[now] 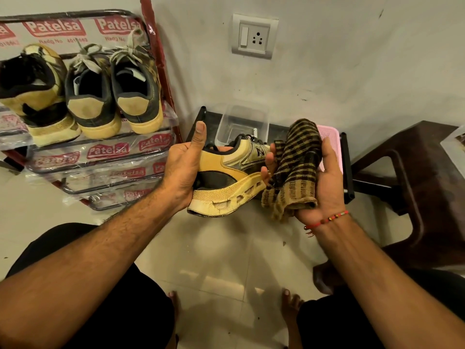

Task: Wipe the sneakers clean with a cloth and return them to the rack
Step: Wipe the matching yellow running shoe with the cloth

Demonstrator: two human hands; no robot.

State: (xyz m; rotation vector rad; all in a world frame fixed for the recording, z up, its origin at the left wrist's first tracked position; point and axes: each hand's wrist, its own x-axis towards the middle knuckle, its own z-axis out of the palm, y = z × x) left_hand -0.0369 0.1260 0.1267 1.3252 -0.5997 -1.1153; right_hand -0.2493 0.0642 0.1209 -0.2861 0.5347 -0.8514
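The left hand [185, 167] has its fingers curled round the heel of a yellow-and-black sneaker [231, 172], thumb standing straight up beside the collar, so the shoe is held on its side with the cracked midsole turned toward the near edge of the view and the toe pointing right. The right hand [319, 182] is cupped palm-up with a brown-and-black checked cloth [294, 167] bunched in it; the fingers wrap loosely round the wad from the far side, and its fingertips lie just beside the sneaker's toe. Cloth and shoe look to be touching or nearly so at the forefoot, though the exact contact is hidden by the folds. A red thread bracelet [327, 219] sits on the right wrist.

By my reading the wiping step is in hand: one shoe is off the shoe rack [105, 157] and presented to the cloth. The next move would call for a firm hold at the heel while the cloth is dragged along the upper and into the notches of the sole, turning the shoe to reach the far side.

To the far left, the rack's upper shelf carries a matching yellow sneaker [32, 96] and a pair of grey lace-up sneakers [113, 96], with room beside them unclear. Behind the hands stand a clear plastic tub [241, 122] and a pink basket [332, 144] on a low black stand [348, 172]; a dark brown plastic chair [412, 177] is at right.
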